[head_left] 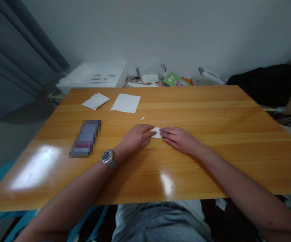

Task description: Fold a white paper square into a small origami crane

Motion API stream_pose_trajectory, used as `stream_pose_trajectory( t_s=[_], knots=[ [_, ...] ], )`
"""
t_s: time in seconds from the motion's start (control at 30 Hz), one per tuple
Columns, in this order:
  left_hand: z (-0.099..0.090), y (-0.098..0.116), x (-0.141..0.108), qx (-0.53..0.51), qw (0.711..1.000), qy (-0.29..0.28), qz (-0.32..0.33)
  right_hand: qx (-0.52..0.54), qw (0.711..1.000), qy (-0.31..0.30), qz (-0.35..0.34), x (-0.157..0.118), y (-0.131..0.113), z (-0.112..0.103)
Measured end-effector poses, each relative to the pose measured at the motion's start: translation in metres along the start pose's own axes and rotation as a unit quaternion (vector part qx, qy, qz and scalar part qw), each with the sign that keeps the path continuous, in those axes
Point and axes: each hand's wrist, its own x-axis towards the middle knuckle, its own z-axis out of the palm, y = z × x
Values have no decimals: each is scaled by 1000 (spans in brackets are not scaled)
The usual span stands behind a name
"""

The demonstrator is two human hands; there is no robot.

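A small piece of white paper (156, 133) lies on the wooden table (210, 114) between my two hands. My left hand (138, 137), with a metal watch on its wrist, has its fingers closed on the paper's left edge. On the right side, the fingertips of my right hand (178, 138) are pressed together on the paper's other edge. Part of the paper is hidden under the fingers. A tiny white scrap (143, 118) rests just beyond my left hand.
A square white sheet (126, 103) and a stack of white paper (95, 101) lie toward the back left. A pixelated phone-like object (86, 138) is at the left. Behind the table are a white foam box (97, 74), a green booklet (175, 80) and black cloth (268, 82).
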Motion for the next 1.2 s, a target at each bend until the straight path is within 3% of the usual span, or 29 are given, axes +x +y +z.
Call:
stream_pose_trajectory(
  t_s=[0.17,0.67,1.2],
  knots=[
    [4,9,4,-5,1000,-6,20,-3,1000,2,4,3,-3,-1],
    [6,17,9,-29,999,-22,-12,28,999,17,3,6,-7,0],
    [10,18,10,-76,996,11,-43,113,991,37,53,10,-11,-1]
  ],
)
